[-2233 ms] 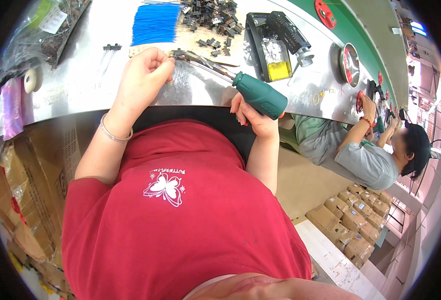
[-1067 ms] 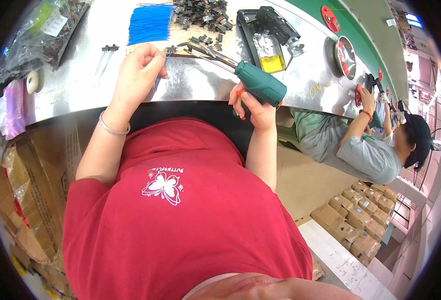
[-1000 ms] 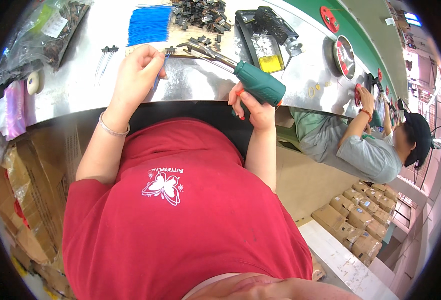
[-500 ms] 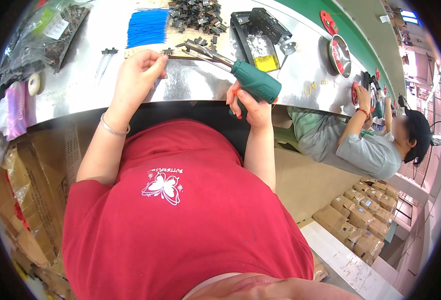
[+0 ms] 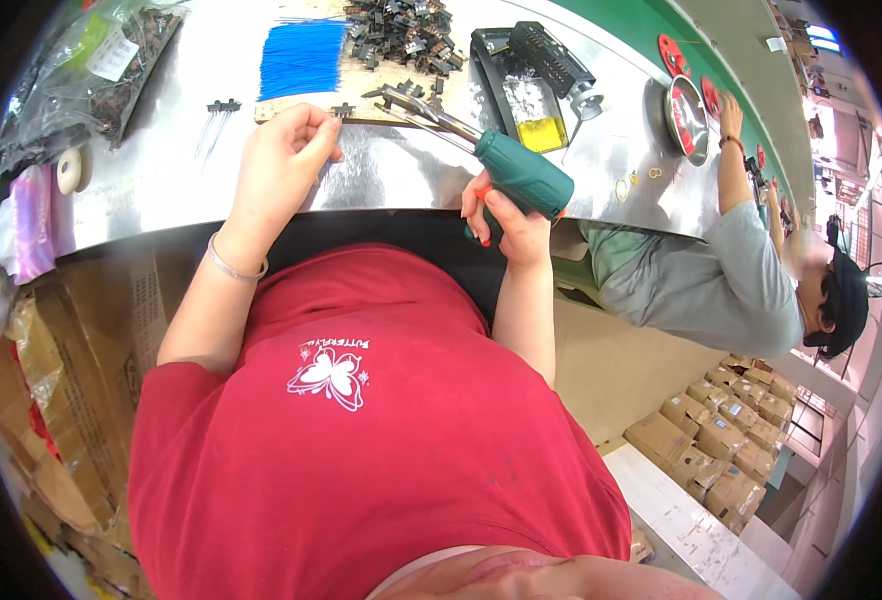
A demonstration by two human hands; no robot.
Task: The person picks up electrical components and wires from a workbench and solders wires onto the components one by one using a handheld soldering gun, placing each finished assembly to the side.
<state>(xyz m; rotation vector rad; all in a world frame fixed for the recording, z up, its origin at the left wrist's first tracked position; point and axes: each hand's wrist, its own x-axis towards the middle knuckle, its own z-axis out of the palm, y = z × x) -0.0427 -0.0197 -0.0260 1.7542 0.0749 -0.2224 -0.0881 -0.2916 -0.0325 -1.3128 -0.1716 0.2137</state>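
Head view: the right hand (image 5: 506,220) grasps a green soldering tool (image 5: 526,172), its tip just right of a black component (image 5: 343,110) near the board's (image 5: 361,84) near edge; the left hand (image 5: 286,160) is pinched, contents unclear.

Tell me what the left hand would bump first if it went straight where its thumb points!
Probably the little black part just past the thumb of the left hand, though I can't tell whether they touch.
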